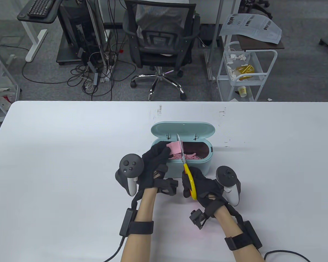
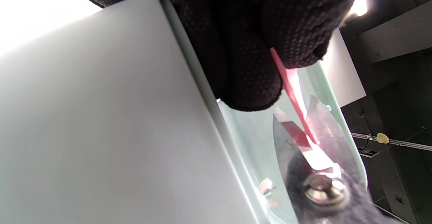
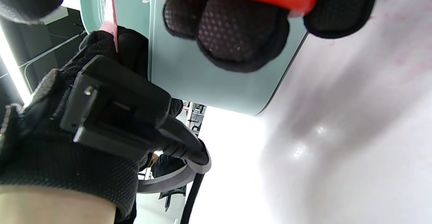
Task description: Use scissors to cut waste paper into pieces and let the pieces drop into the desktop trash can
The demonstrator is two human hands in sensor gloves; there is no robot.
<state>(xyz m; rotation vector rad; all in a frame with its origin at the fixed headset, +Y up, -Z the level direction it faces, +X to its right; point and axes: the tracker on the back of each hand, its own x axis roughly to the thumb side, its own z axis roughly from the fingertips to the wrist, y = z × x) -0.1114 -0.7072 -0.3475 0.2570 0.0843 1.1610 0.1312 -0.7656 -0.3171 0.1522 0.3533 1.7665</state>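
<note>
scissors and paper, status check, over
Left hand pinches pink paper over open trash can. Right hand grips scissors, blades open on paper. Nothing in the way.

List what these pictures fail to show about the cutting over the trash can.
- Table view: the left hand covers most of the pink paper and the left end of the trash can.
- Left wrist view: the scissors are blurred at the pivot, handles cut off by the bottom edge.
- Right wrist view: the right hand blocks the blades; the can's inside is unseen.
- Table view: the scraps are too small to count.
</note>
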